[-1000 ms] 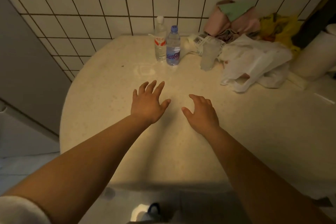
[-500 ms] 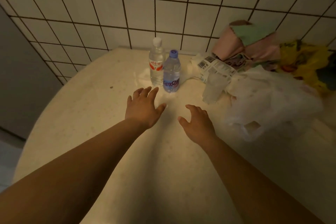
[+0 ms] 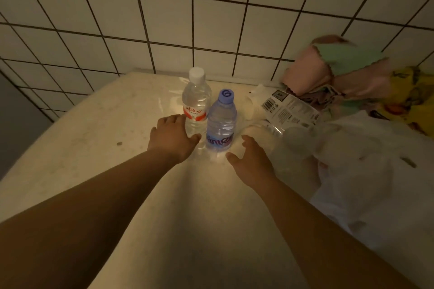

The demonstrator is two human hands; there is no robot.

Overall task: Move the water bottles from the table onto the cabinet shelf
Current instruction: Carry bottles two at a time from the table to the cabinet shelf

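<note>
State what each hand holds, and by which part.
Nothing yet. The left hand reaches the red-label bottle low on its body, fingers not closed; the right hand is empty.

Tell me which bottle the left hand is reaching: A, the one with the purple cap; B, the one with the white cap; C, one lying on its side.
B: the left hand is at the white-capped bottle, by its red label; the purple-capped bottle stands beside it.

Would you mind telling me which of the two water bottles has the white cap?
The red-labelled bottle, standing left of and slightly behind the other, by the left hand. The blue-labelled bottle has a purple-blue cap.
</note>
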